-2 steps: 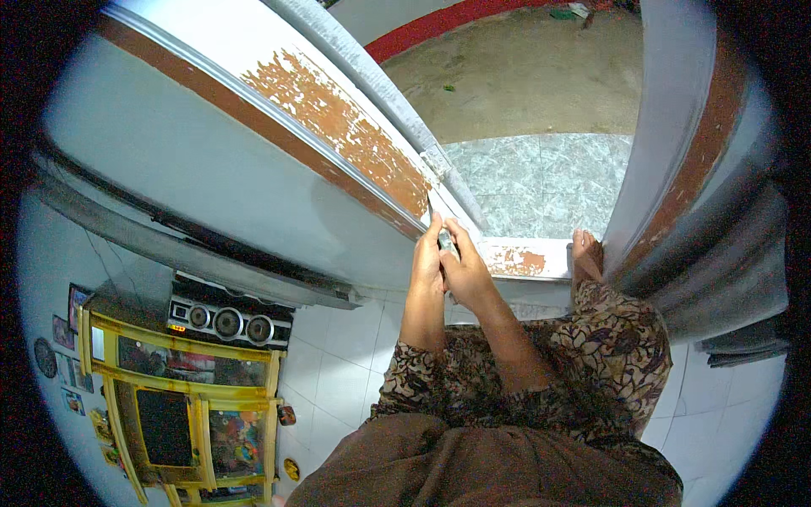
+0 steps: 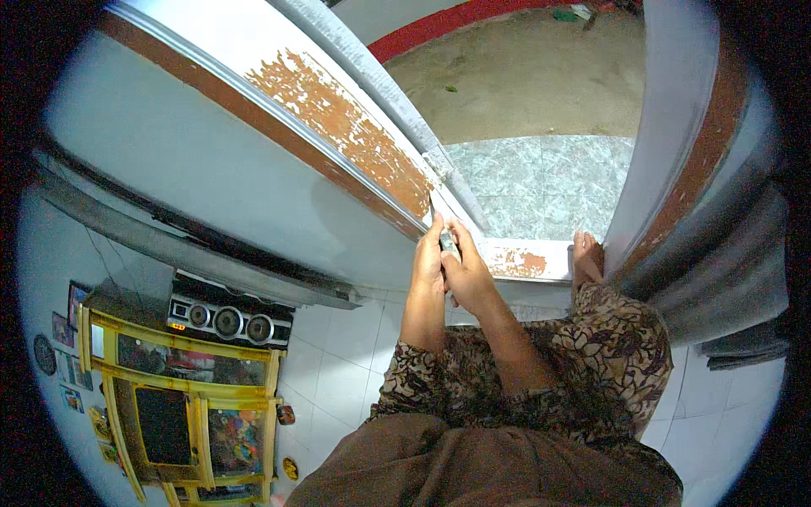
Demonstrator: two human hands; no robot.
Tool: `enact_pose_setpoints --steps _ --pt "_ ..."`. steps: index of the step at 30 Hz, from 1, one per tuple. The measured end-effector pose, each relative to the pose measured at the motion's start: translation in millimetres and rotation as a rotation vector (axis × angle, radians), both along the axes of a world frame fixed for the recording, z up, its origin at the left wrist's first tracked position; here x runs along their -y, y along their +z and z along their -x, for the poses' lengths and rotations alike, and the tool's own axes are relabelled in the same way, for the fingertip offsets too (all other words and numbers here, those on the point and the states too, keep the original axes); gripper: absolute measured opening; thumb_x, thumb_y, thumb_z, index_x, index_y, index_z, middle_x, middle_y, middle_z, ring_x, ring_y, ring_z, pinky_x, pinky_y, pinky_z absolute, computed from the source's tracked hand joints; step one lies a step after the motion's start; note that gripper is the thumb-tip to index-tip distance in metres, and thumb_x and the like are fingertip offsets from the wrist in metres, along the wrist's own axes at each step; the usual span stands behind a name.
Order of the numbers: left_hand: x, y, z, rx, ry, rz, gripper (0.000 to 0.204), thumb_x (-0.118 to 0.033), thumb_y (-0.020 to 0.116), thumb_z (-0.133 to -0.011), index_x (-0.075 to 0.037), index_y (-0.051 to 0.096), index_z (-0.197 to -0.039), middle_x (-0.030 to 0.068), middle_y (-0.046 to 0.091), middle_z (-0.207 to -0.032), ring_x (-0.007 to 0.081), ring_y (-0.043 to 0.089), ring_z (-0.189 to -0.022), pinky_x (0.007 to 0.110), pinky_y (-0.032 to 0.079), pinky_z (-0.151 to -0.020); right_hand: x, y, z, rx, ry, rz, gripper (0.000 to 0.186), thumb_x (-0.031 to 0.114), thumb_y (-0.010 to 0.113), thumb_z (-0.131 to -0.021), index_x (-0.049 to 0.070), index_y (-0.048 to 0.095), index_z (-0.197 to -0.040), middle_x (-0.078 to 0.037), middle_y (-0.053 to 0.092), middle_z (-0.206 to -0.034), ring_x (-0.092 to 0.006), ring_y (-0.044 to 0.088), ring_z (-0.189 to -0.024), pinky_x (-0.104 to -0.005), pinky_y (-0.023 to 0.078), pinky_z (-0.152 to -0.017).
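Both hands are closed together around a slim grey tool (image 2: pixel 447 242) with a thin, dark blade. My left hand (image 2: pixel 427 255) wraps it from the left, thumb up along it. From the right, my right hand (image 2: pixel 467 272) grips the same tool, and the fingers hide most of its handle. The tip meets the lower part of a white door frame (image 2: pixel 448 211), at the bottom end of a large patch (image 2: pixel 351 127) where white paint is flaked off and brown shows. A smaller brown patch (image 2: pixel 524 261) marks the white sill just right of my hands.
My bare foot (image 2: pixel 587 255) rests at the sill's right end, by the other door post (image 2: pixel 676 127). Beyond lie grey-green tiles (image 2: pixel 541 173) and bare ground (image 2: pixel 515 76). A grey curtain (image 2: pixel 731 262) hangs at right. A yellow cabinet (image 2: pixel 198 384) with speakers (image 2: pixel 228 323) stands lower left.
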State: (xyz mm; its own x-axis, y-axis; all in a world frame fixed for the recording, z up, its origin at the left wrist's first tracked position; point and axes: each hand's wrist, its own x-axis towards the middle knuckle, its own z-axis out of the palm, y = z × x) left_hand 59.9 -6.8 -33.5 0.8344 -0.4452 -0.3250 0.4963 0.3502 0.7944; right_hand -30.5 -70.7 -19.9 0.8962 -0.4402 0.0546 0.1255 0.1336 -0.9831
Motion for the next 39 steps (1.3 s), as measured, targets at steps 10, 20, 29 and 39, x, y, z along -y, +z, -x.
enact_pose_setpoints --steps 10,20,29,39 --pt "14 24 21 0.116 0.054 -0.197 0.049 -0.05 0.055 -0.09 -0.003 0.062 -0.104 0.0044 0.059 -0.078 0.0145 0.056 -0.065 0.026 0.047 -0.059 10 31 15 -0.116 0.036 0.138 0.045 0.015 0.04 -0.093 0.003 0.04 -0.136 -0.026 0.052 -0.127 -0.0343 0.052 -0.118 -0.0387 0.04 -0.097" --pt "-49 137 58 0.898 0.145 -0.501 0.043 -0.025 0.05 -0.096 0.002 0.045 -0.129 0.0156 0.062 -0.114 0.0201 0.063 -0.094 0.034 0.051 -0.084 13 9 6 -0.009 -0.007 0.166 0.042 0.014 0.043 -0.095 0.01 0.043 -0.137 -0.004 0.055 -0.07 -0.0087 0.047 -0.052 -0.0251 0.04 -0.048" --pt "-157 322 142 2.125 0.294 -0.171 0.04 -0.016 0.044 -0.092 0.005 0.047 -0.125 0.0195 0.055 -0.122 0.0318 0.055 -0.112 0.043 0.046 -0.097 17 9 8 -0.048 0.01 0.168 0.043 0.015 0.045 -0.094 0.012 0.043 -0.137 -0.004 0.055 -0.071 -0.0077 0.046 -0.048 -0.0237 0.038 -0.042" --pt "-153 314 161 2.193 0.385 -0.197 0.042 -0.019 0.051 -0.09 0.004 0.046 -0.125 0.0182 0.054 -0.122 0.0307 0.053 -0.114 0.042 0.044 -0.098 20 16 10 -0.072 0.065 0.053 0.043 0.015 0.044 -0.095 0.014 0.042 -0.138 -0.006 0.057 -0.074 -0.0089 0.048 -0.048 -0.0242 0.039 -0.04"
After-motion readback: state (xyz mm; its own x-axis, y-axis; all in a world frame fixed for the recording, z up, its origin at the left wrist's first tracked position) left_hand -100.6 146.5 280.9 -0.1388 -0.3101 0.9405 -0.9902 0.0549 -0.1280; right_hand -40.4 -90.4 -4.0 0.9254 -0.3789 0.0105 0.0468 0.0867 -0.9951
